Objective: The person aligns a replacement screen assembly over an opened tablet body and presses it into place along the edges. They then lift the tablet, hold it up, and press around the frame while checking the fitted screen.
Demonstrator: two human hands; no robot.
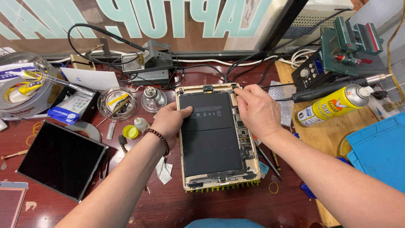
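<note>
At frame centre on my desk (177,207), opened tablet (217,139) with black battery showing, my left hand (171,120) gripping its left edge, right hand (255,109) fingertips pressed at its top right corner, glass dish (117,102) of small tools at left, yellow spray can (333,105) lying at right.

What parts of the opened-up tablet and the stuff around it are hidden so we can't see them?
All in the head view:
- Top right corner of the opened tablet: covered by the right hand; what its fingertips pinch is hidden.
- Tablet's left edge: partly under the left hand.
- Blue mat: cut off by the right edge.
- Tape roll: cut off by the left edge.
- Small parts in the round dish: too small to tell.
</note>
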